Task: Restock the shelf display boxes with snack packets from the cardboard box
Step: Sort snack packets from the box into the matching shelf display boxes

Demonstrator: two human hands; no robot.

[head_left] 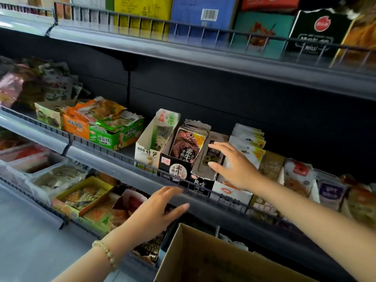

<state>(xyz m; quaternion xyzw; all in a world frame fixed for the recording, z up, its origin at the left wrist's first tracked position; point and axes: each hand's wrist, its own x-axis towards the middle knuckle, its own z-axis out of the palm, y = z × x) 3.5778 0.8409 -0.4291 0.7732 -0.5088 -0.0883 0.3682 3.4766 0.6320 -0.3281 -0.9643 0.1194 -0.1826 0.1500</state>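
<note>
Head view: packets [213,154] in the display box [200,183] are apparently touched by the spread, empty right hand [234,165]; below that box, the left hand [160,210] is held open above the carton [203,255]. More must be fetched next.

Dark charcoal back panel [223,102] fills the centre. Grey metal upper shelf [142,47], with a thin wire front rail [183,27], runs from 10 to 3 o'clock. Black cable [128,84] hangs at 11 o'clock. Pale grey floor [24,231] lies at 8 o'clock.
</note>
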